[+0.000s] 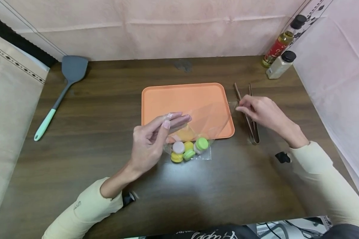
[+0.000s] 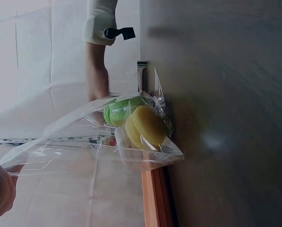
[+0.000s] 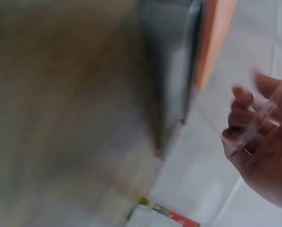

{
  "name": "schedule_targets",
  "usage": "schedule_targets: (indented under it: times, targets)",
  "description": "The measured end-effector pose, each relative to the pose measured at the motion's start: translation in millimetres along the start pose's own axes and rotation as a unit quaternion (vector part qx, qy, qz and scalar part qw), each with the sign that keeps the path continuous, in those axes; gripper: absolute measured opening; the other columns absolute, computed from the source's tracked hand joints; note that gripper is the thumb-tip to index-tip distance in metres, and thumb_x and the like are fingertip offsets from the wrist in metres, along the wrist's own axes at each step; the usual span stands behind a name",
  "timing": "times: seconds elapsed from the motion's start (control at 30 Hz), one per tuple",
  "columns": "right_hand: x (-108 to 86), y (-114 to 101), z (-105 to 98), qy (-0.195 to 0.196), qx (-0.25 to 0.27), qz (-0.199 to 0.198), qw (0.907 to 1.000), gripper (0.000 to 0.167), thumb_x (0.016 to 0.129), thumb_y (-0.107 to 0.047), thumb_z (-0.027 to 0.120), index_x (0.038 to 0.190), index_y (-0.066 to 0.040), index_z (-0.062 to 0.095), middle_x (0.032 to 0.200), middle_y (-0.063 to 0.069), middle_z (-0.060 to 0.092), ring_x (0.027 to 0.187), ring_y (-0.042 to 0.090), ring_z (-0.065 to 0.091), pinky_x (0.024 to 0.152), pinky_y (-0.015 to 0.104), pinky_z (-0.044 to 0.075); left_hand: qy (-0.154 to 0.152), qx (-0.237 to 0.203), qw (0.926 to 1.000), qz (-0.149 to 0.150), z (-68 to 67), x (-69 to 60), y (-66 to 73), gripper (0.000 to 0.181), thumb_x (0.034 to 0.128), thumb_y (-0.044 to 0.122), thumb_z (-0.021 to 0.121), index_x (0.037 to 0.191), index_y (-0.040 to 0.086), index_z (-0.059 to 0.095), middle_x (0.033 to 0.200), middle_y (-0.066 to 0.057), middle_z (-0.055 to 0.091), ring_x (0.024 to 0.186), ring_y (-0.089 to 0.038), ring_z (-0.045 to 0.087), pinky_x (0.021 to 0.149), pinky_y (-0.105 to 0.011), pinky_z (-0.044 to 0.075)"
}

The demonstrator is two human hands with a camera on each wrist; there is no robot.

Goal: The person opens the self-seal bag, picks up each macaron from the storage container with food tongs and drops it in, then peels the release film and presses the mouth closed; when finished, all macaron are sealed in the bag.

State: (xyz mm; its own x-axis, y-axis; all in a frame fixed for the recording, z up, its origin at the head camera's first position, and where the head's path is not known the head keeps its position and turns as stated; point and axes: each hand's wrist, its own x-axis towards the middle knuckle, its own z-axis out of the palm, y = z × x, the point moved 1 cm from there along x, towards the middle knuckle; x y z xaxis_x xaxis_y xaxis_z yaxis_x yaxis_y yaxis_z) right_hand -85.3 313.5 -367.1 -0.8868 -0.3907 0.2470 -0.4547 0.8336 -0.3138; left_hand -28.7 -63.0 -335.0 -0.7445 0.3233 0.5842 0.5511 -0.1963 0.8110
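Observation:
A clear plastic bag (image 1: pixel 210 124) holding several macarons hangs between my hands, its bottom over the tray's near edge. Yellow, green and pale macarons lie bunched in its lower end; a green macaron (image 1: pixel 201 143) and a yellow macaron (image 2: pixel 148 125) show clearly. My left hand (image 1: pixel 152 137) pinches the bag's left edge between thumb and fairly straight fingers. The opposite upper corner is pinched by my right hand (image 1: pixel 261 111), above the metal tongs (image 1: pixel 252 127). In the right wrist view, plastic film crosses the blurred right hand (image 3: pixel 261 137). Beneath the bag lies the orange tray (image 1: pixel 182 96).
A grey spatula (image 1: pixel 61 98) with a mint handle lies at the left of the wooden table (image 1: pixel 107 186). An oil bottle (image 1: pixel 276 51) and a black-capped jar (image 1: pixel 279 66) stand at the back right. Pale cloth (image 1: pixel 167 30) hangs behind the table.

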Motion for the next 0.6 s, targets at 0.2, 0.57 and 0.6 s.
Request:
schedule_targets:
  times: [0.2, 0.57, 0.6]
  targets:
    - [-2.6, 10, 11, -0.041, 0.076, 0.048, 0.9951, 0.018, 0.114, -0.011, 0.060, 0.111, 0.001, 0.072, 0.087, 0.008, 0.074, 0.073, 0.009, 0.062, 0.064, 0.021, 0.049, 0.000, 0.003, 1.0000, -0.006, 0.4, -0.3, -1.4, 0.029, 0.1106, -0.009, 0.050, 0.133, -0.018, 0.067, 0.129, -0.030, 0.075, 0.123, -0.033, 0.076, 0.094, -0.040, 0.063]
    - [2.9, 12, 29, -0.020, 0.176, 0.073, 0.9816, 0.044, 0.117, -0.005, 0.039, 0.159, 0.007, 0.043, 0.127, 0.027, 0.060, 0.110, 0.036, 0.071, 0.094, 0.025, 0.057, 0.002, 0.002, 1.0000, -0.008, -0.2, 0.6, -0.7, 0.028, 0.1117, -0.008, 0.050, 0.132, -0.019, 0.066, 0.131, -0.030, 0.075, 0.123, -0.033, 0.076, 0.080, -0.038, 0.066]
    - [4.1, 12, 30, -0.013, 0.150, 0.058, 0.9869, 0.045, 0.113, 0.003, 0.041, 0.158, 0.007, 0.043, 0.125, 0.027, 0.060, 0.110, 0.040, 0.070, 0.097, 0.032, 0.058, 0.001, -0.001, 1.0000, -0.009, -0.1, 0.3, -1.2, 0.028, 0.1118, -0.007, 0.050, 0.132, -0.019, 0.066, 0.131, -0.030, 0.074, 0.123, -0.033, 0.076, 0.076, -0.037, 0.067]
